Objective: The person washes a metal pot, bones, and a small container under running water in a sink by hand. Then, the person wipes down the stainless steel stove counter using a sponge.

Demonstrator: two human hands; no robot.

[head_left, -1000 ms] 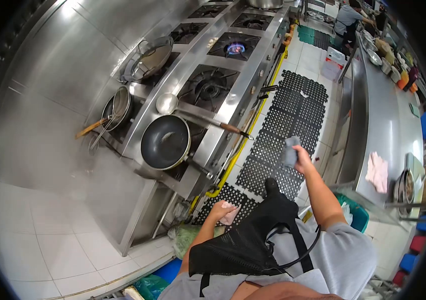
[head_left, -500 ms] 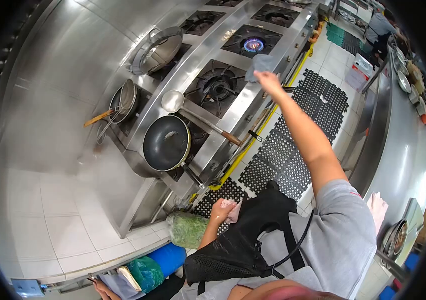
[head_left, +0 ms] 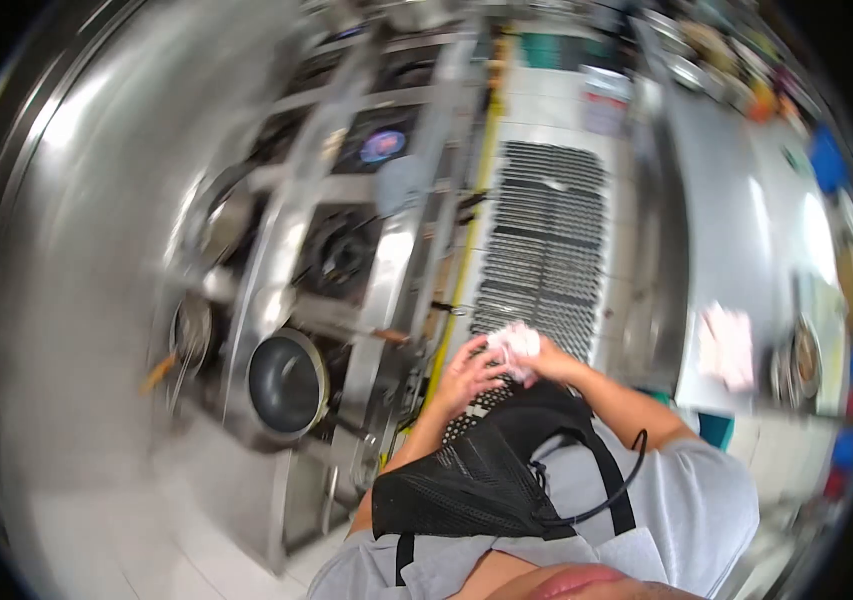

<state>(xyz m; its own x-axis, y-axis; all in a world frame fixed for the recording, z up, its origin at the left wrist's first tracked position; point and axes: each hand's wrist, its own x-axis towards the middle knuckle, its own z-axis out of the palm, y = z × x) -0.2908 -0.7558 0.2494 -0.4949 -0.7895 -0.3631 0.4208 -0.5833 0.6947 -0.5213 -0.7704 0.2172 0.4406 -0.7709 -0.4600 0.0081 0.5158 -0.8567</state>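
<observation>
In front of my apron, both hands meet at a crumpled pale pink cloth [head_left: 516,348]. My right hand [head_left: 549,362] is closed round it from the right. Beside its left edge, my left hand [head_left: 466,378] has its fingers spread; blur hides whether the fingertips touch it. A grey-blue cloth [head_left: 399,185] lies on the front edge of the stove, close to a lit burner [head_left: 383,147]. The black frying pan [head_left: 287,384] rests on the near end of the stove, with a ladle [head_left: 274,303] lying behind it.
The steel stove [head_left: 396,255] runs along the left, with a strainer [head_left: 193,328] by the back wall. Black perforated mats [head_left: 544,235] cover the aisle floor. On the right stands a steel counter [head_left: 726,215] bearing a folded pink cloth [head_left: 725,347] and dishes.
My right hand has left the grey-blue cloth on the stove edge and come back to the pink cloth. That cloth, previously in my left hand, is now in my right. The view has turned.
</observation>
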